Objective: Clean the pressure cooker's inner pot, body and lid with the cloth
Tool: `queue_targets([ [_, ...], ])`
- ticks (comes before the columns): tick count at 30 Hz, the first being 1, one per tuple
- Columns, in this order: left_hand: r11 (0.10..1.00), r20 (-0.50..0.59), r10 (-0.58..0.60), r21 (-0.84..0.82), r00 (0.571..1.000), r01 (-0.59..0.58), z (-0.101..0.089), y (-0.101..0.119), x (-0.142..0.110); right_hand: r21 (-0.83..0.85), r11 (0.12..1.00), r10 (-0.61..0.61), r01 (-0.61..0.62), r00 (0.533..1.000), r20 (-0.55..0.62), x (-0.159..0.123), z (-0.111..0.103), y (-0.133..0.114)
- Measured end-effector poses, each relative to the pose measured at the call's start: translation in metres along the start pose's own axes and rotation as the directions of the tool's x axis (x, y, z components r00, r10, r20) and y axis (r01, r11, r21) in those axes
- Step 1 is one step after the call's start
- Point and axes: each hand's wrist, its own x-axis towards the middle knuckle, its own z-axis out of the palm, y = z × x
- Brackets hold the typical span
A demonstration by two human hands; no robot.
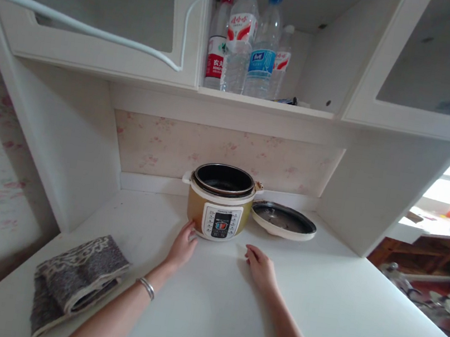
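A gold and white electric cooker stands upright on the white counter, its top uncovered and a dark inner pot showing inside. My left hand is at the cooker's lower left side, with fingers apart and fingertips at its wall. Whether they press on it I cannot tell. My right hand rests low over the counter, in front of the cooker's right side and apart from it. Its fingers are loosely bent and no object shows in them. Behind it lies the cooker's oval lid, dark inner side up.
A folded grey patterned cloth lies at the counter's left. Overhead, a cabinet shelf holds several plastic bottles. A white cable hangs across the upper left. Side panels bound the counter.
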Motion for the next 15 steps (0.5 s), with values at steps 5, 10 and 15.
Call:
queue_targets([
  [5,0.989,-0.102,0.04,0.146,0.994,-0.025,-0.051,0.058,0.048,0.112,0.99,0.09,-0.09,0.996,0.009,0.008,-0.007,-0.017],
  [10,0.878,0.058,0.121,0.46,0.991,-0.134,-0.081,0.136,0.105,0.095,0.988,0.139,-0.121,0.968,-0.208,0.055,-0.041,-0.077],
  [15,0.77,0.075,-0.068,0.638,0.995,0.005,-0.073,0.172,0.137,-0.12,0.989,0.072,-0.089,0.988,-0.135,0.121,-0.065,-0.151],
])
